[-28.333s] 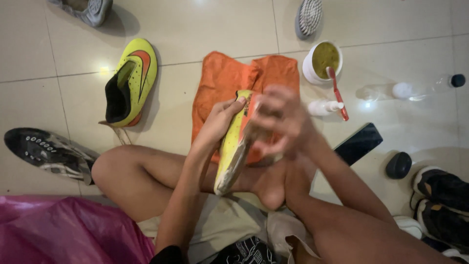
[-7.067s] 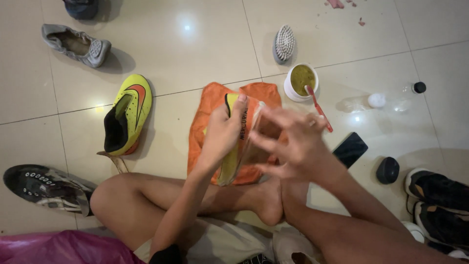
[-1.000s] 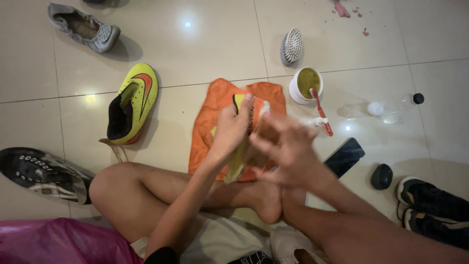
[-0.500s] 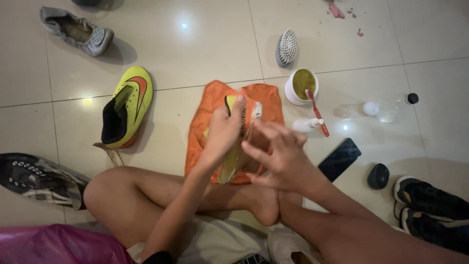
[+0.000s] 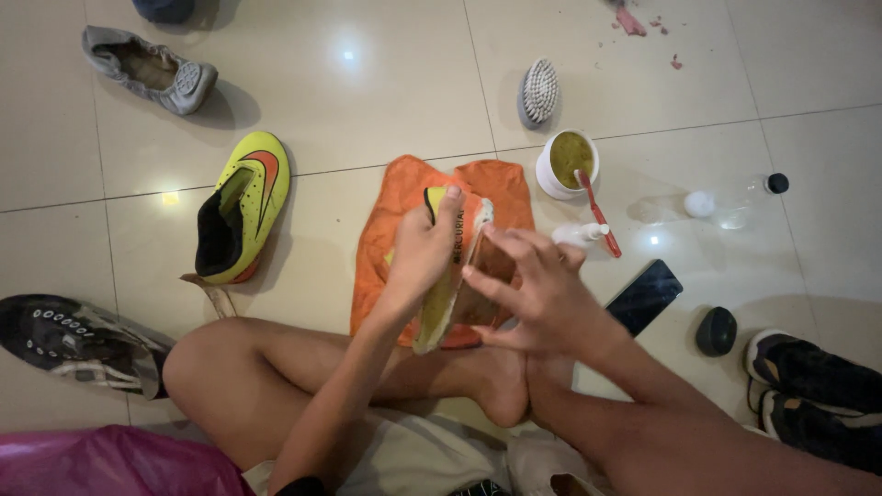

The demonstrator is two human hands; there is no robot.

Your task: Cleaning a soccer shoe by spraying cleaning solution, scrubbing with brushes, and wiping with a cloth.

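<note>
Two hands hold one yellow shoe (image 5: 447,276) up on its side, over the middle of the orange cloth (image 5: 390,220) on the floor. The shoe is bright yellow with orange near the top and looks dirty low down. The left hand (image 5: 421,253) grips its back. The right hand (image 5: 533,294) presses flat on its sole, fingers spread

Domestic interior, floor level. Glossy cream floor tiles (image 5: 367,101) reflect ceiling lights. A person sits cross-legged among scattered footwear: a grey slipper (image 5: 152,69), a yellow boot (image 5: 241,207), dark trainers (image 5: 813,386). An orange cloth (image 5: 390,230), a scrubbing brush (image 5: 537,90), a white cup (image 5: 568,165) and a phone (image 5: 645,296) lie nearby.
</note>
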